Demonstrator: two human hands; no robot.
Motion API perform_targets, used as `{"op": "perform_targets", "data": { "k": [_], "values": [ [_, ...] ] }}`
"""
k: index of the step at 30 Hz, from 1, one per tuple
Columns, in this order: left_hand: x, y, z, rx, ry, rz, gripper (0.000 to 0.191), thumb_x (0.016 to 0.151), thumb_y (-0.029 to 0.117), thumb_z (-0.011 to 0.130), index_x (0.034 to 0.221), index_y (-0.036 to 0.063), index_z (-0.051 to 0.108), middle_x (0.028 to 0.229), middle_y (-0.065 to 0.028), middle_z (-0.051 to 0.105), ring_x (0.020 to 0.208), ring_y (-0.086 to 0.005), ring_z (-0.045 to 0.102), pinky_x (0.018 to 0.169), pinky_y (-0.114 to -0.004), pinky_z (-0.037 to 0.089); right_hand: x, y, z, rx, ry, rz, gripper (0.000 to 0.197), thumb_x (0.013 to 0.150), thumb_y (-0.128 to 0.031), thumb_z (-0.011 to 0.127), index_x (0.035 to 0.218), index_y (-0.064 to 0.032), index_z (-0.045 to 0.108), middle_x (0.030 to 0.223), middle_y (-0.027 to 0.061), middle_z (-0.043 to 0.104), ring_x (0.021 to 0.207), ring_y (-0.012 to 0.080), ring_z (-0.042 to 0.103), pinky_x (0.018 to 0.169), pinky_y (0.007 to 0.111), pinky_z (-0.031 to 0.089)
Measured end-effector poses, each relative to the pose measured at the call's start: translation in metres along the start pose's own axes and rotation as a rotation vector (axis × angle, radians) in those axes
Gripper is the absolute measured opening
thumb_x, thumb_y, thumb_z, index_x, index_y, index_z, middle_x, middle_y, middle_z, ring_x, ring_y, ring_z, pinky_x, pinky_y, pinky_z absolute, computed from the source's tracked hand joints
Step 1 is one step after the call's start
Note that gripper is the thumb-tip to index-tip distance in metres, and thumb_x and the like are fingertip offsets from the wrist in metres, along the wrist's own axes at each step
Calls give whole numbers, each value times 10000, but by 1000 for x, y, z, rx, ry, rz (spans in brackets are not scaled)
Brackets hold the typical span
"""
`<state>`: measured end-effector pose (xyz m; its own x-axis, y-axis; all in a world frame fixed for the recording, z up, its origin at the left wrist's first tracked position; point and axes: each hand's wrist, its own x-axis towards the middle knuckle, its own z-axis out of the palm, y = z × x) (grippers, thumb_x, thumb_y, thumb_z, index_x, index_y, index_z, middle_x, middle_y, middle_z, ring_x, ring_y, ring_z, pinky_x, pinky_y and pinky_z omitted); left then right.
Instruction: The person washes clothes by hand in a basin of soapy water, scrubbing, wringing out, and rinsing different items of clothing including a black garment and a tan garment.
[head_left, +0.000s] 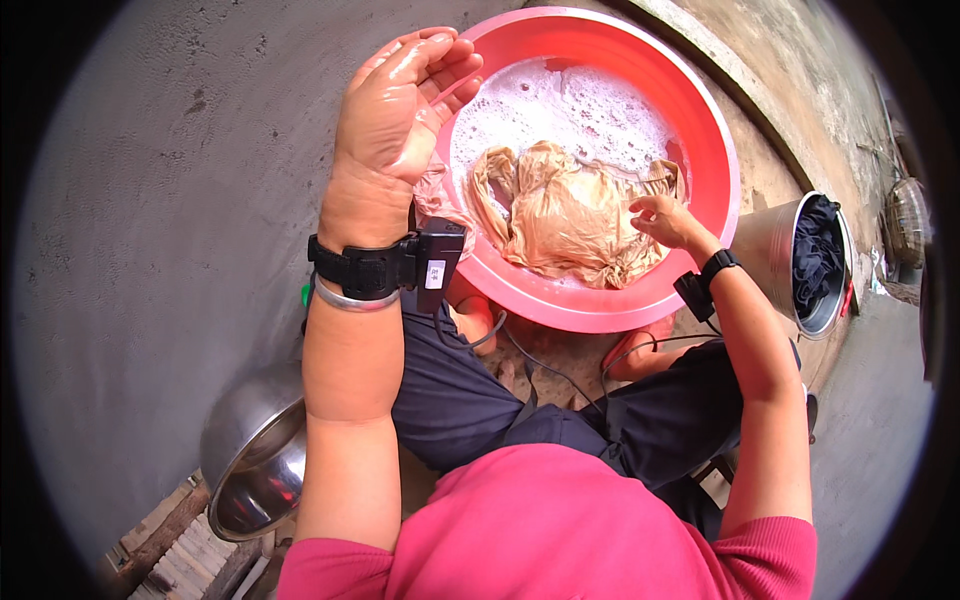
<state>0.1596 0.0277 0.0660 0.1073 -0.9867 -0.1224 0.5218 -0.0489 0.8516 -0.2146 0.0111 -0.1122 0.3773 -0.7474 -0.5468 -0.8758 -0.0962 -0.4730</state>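
Note:
My left hand (397, 105) is raised at the left rim of a large red plastic basin (705, 112). It is wet, palm turned up, with loosely bent fingers and nothing in them. Soapy, foamy water (555, 105) lies in the basin. A wet tan garment (562, 210) sits bunched in the near half. Over its right side is my right hand (666, 220), fingers slightly curled and apart; whether they touch the cloth is unclear. A pale pink cloth (433, 187) hangs on the left rim, partly hidden by my left wrist.
To the right, a metal bucket (769, 240) leans over with dark cloth (816, 259) inside. A stainless steel bowl (255, 457) is tipped against the grey wall (165, 187) at left. Cables (555, 371) run from the wrist devices across my lap. A concrete ledge (750, 90) curves behind the basin.

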Motion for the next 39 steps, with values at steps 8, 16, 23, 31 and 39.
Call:
{"op": "perform_targets", "data": {
  "k": [8,16,23,31,39],
  "values": [
    [3,-1,9,-46,-15,8,128,919,97,586,1006,8,616,971,-127,663,922,-223,644,840,-352,526,63,-3,58,-156,79,-66,604,808,-341,691,1367,-202,512,1371,229,473,1246,385,481,1052,415,401],
    [2,-5,20,-9,-32,-23,162,940,91,541,1054,-7,601,1028,-149,660,979,-243,646,900,-364,515,52,-25,164,-109,-511,-200,547,834,-440,577,1230,-63,596,1114,201,656,1039,361,618,933,400,466],
    [0,-4,26,17,-57,-55,188,947,107,541,1085,-10,593,1046,-136,655,1004,-231,637,911,-346,505,97,42,85,113,386,102,331,841,-285,619,1069,-57,694,937,210,698,937,338,670,845,396,516],
    [-2,-8,30,49,-25,-102,193,945,123,544,1087,2,595,1039,-116,652,995,-195,627,916,-335,493,125,94,46,611,527,610,341,771,-227,714,976,17,594,755,109,612,501,197,554,436,332,447],
    [0,-16,32,64,-30,-101,162,941,125,563,1057,18,599,991,-90,655,957,-168,629,877,-316,501,95,46,46,600,293,257,135,857,-166,684,822,-36,676,679,-42,559,624,66,492,567,244,409]
  ]
}}
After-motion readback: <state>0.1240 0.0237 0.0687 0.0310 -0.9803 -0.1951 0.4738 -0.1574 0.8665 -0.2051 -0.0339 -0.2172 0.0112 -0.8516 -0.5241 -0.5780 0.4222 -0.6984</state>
